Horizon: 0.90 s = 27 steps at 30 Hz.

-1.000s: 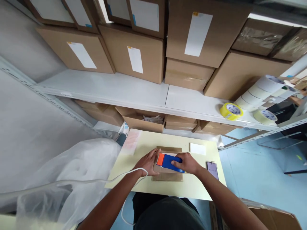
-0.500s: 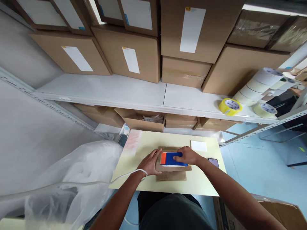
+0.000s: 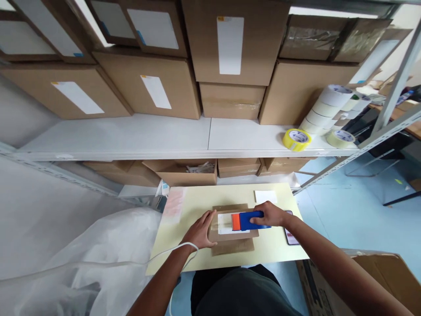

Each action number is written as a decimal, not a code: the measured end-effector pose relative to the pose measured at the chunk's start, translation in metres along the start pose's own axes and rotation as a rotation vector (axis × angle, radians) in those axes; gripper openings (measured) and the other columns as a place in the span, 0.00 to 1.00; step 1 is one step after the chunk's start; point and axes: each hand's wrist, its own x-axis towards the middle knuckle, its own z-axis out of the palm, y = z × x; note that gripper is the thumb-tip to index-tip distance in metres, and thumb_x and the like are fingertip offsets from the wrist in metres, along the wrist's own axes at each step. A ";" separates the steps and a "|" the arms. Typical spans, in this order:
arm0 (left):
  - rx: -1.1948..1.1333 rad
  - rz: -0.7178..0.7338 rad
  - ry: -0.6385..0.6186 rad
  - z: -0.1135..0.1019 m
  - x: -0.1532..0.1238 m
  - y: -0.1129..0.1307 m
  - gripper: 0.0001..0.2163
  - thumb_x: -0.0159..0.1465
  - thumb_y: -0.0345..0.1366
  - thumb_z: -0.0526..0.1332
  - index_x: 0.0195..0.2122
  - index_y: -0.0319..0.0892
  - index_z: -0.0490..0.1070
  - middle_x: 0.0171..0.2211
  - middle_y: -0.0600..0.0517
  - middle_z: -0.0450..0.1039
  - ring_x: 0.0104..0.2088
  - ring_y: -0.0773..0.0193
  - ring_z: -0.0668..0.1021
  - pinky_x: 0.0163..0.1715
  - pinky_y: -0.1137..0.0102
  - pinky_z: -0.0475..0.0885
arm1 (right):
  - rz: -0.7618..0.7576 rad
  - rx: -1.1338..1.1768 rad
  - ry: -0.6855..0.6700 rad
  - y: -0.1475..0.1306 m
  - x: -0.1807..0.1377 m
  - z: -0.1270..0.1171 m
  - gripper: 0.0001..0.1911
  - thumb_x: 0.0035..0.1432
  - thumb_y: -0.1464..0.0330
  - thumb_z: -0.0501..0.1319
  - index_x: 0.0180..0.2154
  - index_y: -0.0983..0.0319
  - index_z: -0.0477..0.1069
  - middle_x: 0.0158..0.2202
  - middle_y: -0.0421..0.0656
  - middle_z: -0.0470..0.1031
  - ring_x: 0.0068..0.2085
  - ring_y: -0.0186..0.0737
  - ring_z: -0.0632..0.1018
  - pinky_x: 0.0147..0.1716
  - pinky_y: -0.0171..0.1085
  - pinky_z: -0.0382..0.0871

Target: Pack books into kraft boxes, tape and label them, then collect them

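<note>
A small brown cardboard box (image 3: 235,237) with a white label (image 3: 224,218) on top lies on the pale yellow table (image 3: 184,259). Its left end is gripped by my left hand (image 3: 199,231), fingers on the far side and thumb on the near side. My right hand (image 3: 269,214) is closed round a blue tape dispenser (image 3: 250,220) whose orange end rests over the label. A shiny strip, apparently clear tape, runs across the label's left part. Brown cardboard (image 3: 233,247) sticks out under the box on the near and far sides.
A phone (image 3: 290,235) lies by my right forearm, and a white card (image 3: 265,196) is behind my right hand. A white cable (image 3: 131,263) crosses my left wrist. Beyond the table, a shelf (image 3: 158,136) bears large boxes and tape rolls (image 3: 297,139).
My right hand has drawn the tape dispenser to the right along the box, uncovering more of the label. My left hand still grips the box's left end. The camera view has turned right.
</note>
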 end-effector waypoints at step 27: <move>0.228 0.030 0.023 -0.018 -0.048 -0.054 0.55 0.48 0.39 0.73 0.74 0.44 0.44 0.73 0.39 0.53 0.70 0.44 0.63 0.67 0.55 0.64 | 0.120 -0.022 0.113 0.051 -0.042 0.027 0.23 0.58 0.47 0.63 0.31 0.62 0.79 0.27 0.44 0.79 0.27 0.38 0.76 0.27 0.33 0.62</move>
